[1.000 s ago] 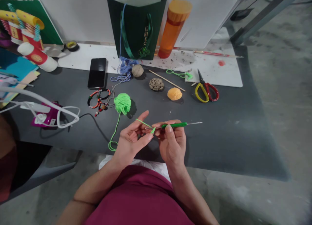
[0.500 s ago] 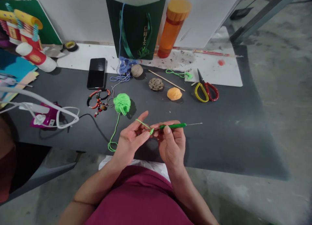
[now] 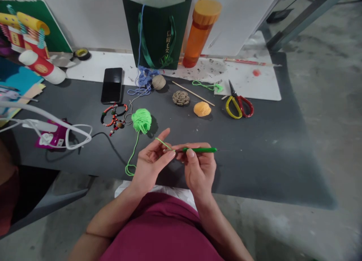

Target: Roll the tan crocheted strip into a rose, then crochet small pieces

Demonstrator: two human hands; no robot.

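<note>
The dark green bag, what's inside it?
A blue yarn strand runs up the front of the dark green bag to its open top; its pale inside shows. Anything deeper is hidden by the bag's front.

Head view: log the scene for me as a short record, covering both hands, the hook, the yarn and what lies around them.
left hand: thumb and finger pinched where the green strand meets the hook
right hand: gripping the green-handled hook
hook pose: roughly level, metal tip among the left fingers
stitches: hidden by the fingers
green yarn ball: on the grey table, beyond the left hand
scissors: far right, blades over the white board
phone: far left, screen dark
</note>
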